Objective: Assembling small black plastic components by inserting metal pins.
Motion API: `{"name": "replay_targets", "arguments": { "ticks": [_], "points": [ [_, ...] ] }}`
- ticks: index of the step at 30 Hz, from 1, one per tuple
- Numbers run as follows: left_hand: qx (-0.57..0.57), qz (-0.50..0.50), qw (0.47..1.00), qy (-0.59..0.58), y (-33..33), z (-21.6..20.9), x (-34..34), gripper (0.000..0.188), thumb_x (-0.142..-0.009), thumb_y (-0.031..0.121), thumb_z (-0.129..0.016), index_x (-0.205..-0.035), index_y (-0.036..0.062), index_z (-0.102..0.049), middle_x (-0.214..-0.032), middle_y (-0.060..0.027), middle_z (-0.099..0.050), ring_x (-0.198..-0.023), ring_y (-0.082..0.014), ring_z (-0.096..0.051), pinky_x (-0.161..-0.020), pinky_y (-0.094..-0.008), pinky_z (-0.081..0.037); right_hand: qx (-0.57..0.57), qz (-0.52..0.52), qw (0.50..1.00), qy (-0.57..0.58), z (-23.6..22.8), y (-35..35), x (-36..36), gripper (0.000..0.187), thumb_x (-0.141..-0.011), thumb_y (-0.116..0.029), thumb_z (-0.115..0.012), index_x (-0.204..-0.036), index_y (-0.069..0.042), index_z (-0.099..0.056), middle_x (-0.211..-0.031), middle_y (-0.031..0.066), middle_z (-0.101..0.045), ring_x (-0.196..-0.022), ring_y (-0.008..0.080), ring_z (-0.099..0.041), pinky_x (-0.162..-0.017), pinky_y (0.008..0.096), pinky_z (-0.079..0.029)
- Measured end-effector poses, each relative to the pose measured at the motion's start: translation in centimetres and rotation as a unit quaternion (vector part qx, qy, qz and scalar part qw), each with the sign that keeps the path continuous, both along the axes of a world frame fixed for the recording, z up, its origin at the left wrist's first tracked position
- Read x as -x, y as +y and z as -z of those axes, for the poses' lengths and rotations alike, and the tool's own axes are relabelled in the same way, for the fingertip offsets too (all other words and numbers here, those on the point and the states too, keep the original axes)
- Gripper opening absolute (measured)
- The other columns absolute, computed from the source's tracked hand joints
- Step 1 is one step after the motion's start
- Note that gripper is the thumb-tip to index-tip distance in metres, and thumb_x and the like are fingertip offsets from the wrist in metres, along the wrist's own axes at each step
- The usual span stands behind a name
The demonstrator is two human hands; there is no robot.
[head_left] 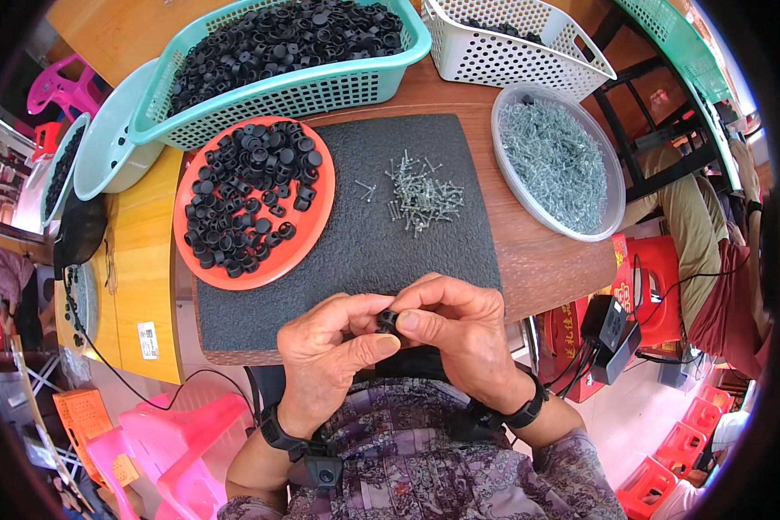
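Observation:
Between the fingertips of my left hand and my right hand is a small black plastic cap, pinched from both sides close to the table's front edge. Fingers cover much of it. Ahead and to the left, an orange-red plate carries many similar black caps and rings. A loose pile of small silver screws lies on the dark textured mat, with a couple of screws apart to its left.
A round clear tub full of silver screws stands at the right. Behind are a teal basket heaped with black parts and a white basket. Pale green bowl sits left. Black power adapters hang beside the table's right edge.

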State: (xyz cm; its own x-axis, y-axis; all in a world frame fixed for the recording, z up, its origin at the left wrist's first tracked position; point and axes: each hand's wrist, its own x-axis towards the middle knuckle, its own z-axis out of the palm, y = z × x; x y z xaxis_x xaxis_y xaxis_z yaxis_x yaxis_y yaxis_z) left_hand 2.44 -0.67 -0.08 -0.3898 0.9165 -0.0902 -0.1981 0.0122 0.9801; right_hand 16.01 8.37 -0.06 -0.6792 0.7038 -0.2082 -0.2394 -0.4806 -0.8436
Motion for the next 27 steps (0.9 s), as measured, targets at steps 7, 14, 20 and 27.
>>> {"name": "replay_targets", "arguments": {
  "ticks": [7,14,20,27],
  "points": [
    [0.008,0.003,1.0,0.003,0.16,0.1,-0.12,0.03,-0.074,0.006,-0.075,-0.101,0.0008,-0.064,-0.074,-0.0005,-0.059,-0.062,-0.0046,-0.053,-0.05,-0.0178,-0.044,-0.135,0.008,0.989,-0.059,-0.17,0.21,-0.09,0.008,-0.079,0.002,-0.065,-0.087,0.001,-0.067,-0.081,0.0031,-0.057,-0.073,0.0091,-0.056,-0.064,0.0216,-0.047],
    [0.032,0.007,0.999,-0.043,0.44,-0.24,-0.15,0.028,-0.075,0.006,-0.074,-0.099,-0.0008,-0.062,-0.078,-0.0025,-0.063,-0.065,-0.0049,-0.056,-0.051,-0.0173,-0.046,-0.216,0.014,0.973,-0.083,-0.5,0.34,-0.02,0.012,-0.077,0.005,-0.065,-0.088,0.0,-0.067,-0.078,0.0039,-0.056,-0.071,0.0107,-0.056,-0.061,0.0232,-0.046],
    [0.004,0.002,1.0,0.004,0.32,-0.02,-0.33,0.028,-0.077,0.011,-0.073,-0.099,-0.0008,-0.06,-0.078,-0.0023,-0.063,-0.064,-0.0042,-0.056,-0.052,-0.017,-0.047,-0.293,0.006,0.952,-0.092,-0.49,0.49,-0.22,0.015,-0.08,0.005,-0.062,-0.092,-0.001,-0.066,-0.08,0.0051,-0.058,-0.072,0.0117,-0.056,-0.061,0.0232,-0.046],
    [-0.001,0.014,1.0,0.014,0.22,0.14,-0.1,0.029,-0.079,0.015,-0.072,-0.099,-0.0004,-0.058,-0.076,-0.0014,-0.062,-0.063,-0.0032,-0.054,-0.051,-0.0164,-0.045,-0.301,0.015,0.95,-0.08,-0.76,-0.05,-0.41,0.017,-0.083,0.005,-0.06,-0.097,-0.001,-0.065,-0.083,0.0058,-0.058,-0.072,0.0126,-0.057,-0.061,0.024,-0.047]
  ]
}}
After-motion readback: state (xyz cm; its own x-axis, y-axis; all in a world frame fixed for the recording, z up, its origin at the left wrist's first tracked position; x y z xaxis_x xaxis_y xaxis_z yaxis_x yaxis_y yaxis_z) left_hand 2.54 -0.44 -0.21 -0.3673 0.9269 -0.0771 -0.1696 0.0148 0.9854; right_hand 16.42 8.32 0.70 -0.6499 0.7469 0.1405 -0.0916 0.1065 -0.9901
